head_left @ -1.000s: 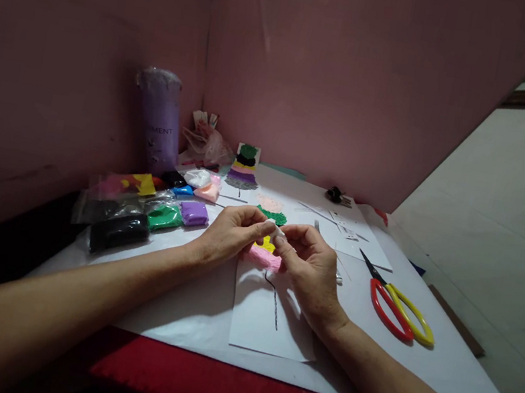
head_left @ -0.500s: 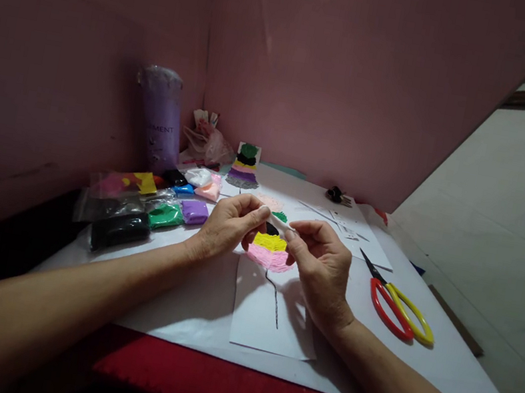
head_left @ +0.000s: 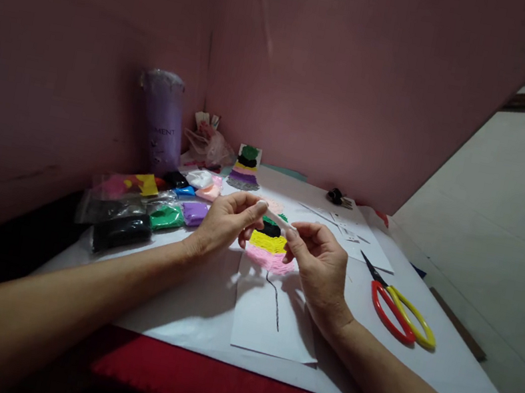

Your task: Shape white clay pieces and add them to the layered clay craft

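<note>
A short white strip of modelling clay (head_left: 280, 218) is held in the air between my two hands. My left hand (head_left: 224, 225) pinches its left end between thumb and fingers, and my right hand (head_left: 321, 271) pinches the right end. Below them lies a white sheet of paper (head_left: 259, 328) with bands of pink clay (head_left: 267, 260), yellow clay (head_left: 268, 243), black clay (head_left: 269, 229) and green on it. A dark curved line is drawn under the pink band. My fingers partly hide the upper bands.
Red-and-yellow-handled scissors (head_left: 395, 308) lie at the right. Bags of coloured clay, among them a black pack (head_left: 121, 232) and a purple pack (head_left: 194, 214), lie at the left. Behind stand a purple cylinder (head_left: 161, 121) and a finished-looking banded card (head_left: 246, 168). Keys (head_left: 338, 198) lie near the wall.
The white clay strip shows a little longer between my fingertips, and my left fingertips have shifted slightly left. Both hands keep their pinch. The view has moved slightly.
</note>
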Action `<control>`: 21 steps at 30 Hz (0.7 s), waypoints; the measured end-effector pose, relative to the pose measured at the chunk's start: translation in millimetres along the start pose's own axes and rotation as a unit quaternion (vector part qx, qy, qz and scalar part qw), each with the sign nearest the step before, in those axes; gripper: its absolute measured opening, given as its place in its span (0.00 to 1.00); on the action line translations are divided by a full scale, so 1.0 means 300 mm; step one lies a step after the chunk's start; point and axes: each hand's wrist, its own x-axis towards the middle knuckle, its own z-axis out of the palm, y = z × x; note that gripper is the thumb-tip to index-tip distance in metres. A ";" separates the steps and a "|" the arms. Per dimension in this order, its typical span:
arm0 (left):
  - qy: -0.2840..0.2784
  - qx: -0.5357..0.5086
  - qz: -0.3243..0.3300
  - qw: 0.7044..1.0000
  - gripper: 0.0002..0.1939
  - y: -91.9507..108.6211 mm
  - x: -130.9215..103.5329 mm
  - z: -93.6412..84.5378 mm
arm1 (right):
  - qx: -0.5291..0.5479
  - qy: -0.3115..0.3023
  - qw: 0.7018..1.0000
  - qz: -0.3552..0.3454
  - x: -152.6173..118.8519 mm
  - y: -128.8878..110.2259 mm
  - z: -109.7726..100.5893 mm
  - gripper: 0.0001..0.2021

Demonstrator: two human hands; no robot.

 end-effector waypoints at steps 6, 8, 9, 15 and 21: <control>-0.107 0.004 -0.053 0.993 0.20 -0.001 -0.011 0.010 | 0.032 -0.079 0.996 -0.018 -0.013 -0.002 0.002 0.08; -0.122 0.013 -0.058 0.991 0.19 -0.005 -0.011 0.007 | 0.041 -0.104 0.993 -0.033 -0.018 -0.003 0.002 0.08; -0.125 0.014 -0.056 0.990 0.18 -0.007 -0.009 0.004 | 0.041 -0.110 0.992 -0.037 -0.020 -0.002 0.001 0.09; -0.121 0.023 -0.030 0.992 0.15 -0.023 0.001 -0.007 | 0.024 -0.091 0.996 -0.008 -0.017 0.004 0.005 0.08; -0.158 0.021 -0.039 0.986 0.15 -0.012 -0.006 -0.001 | 0.017 -0.075 0.997 0.008 -0.012 -0.011 0.009 0.07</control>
